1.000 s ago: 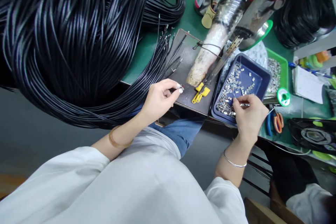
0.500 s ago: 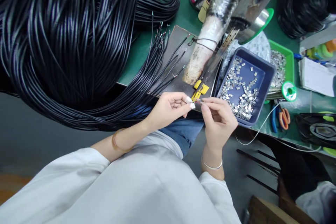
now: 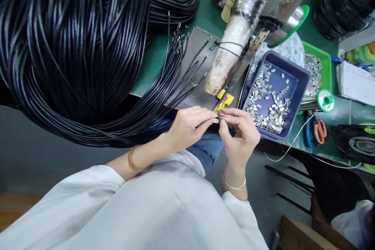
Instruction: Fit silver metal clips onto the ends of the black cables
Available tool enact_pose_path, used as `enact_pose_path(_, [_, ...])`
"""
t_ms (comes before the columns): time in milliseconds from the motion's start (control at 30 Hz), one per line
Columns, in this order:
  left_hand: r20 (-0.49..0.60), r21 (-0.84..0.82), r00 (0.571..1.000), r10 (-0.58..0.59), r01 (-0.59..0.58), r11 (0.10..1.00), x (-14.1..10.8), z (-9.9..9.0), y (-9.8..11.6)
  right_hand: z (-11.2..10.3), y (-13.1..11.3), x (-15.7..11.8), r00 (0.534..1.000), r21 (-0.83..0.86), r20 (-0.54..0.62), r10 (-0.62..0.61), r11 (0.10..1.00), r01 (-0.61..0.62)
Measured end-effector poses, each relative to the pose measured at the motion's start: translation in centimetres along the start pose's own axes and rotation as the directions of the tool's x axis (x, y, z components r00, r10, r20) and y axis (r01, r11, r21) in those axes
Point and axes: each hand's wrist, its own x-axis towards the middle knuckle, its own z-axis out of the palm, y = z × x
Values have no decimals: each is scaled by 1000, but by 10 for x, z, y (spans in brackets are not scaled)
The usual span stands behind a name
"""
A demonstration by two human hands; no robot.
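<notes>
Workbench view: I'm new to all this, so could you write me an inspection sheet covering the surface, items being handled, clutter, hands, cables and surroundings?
Surface: green bench, partly covered by a dark board.
Items being handled: tiny item at the fingertips, too small to identify; yellow pieces just beyond; small metal pieces in a blue tray.
Clutter: tool with orange and blue handles, green-ended spool and papers at the right.
Hands: left hand and right hand meet, fingertips pinched together around the tiny item.
Cables: large black bundle at the left, some stripped ends above the board.
Surroundings: white tube slanting over the board; brown box at lower right.
</notes>
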Motion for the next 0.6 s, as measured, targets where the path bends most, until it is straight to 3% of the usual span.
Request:
enact_pose_path(67, [77, -227, 981, -180, 193, 955, -2, 1, 3, 3, 0, -2, 1000, 72, -8, 22, 997, -21])
enact_pose_path(133, [216, -447, 911, -352, 413, 794, -2, 0, 7, 7, 2, -3, 999, 112, -9, 47, 993, -46])
enact_pose_path(200, [318, -563, 843, -435, 537, 629, 0, -3, 10, 9, 3, -3, 998, 99, -32, 50, 994, -46])
enact_pose_path(300, [327, -619, 812, -484, 571, 539, 5, -6, 9, 8, 1, -4, 990, 19, -138, -29, 999, 32])
enact_pose_path(367, [275, -635, 818, -505, 549, 543, 8, -6, 8, 6, -1, -4, 970, -58, -193, -147, 989, 138])
enact_pose_path(467, [199, -624, 837, -510, 509, 593, 10, -4, 6, 6, -4, -5, 939, -170, -154, -308, 944, 282])
enact_pose_path(533, [183, -607, 843, -505, 501, 617, 12, -4, 6, 8, -2, -5, 934, -197, -135, -332, 932, 303])
enact_pose_path(600, [193, -607, 843, -502, 505, 613, 14, -5, 8, 11, 1, -4, 951, -135, -164, -262, 961, 241])
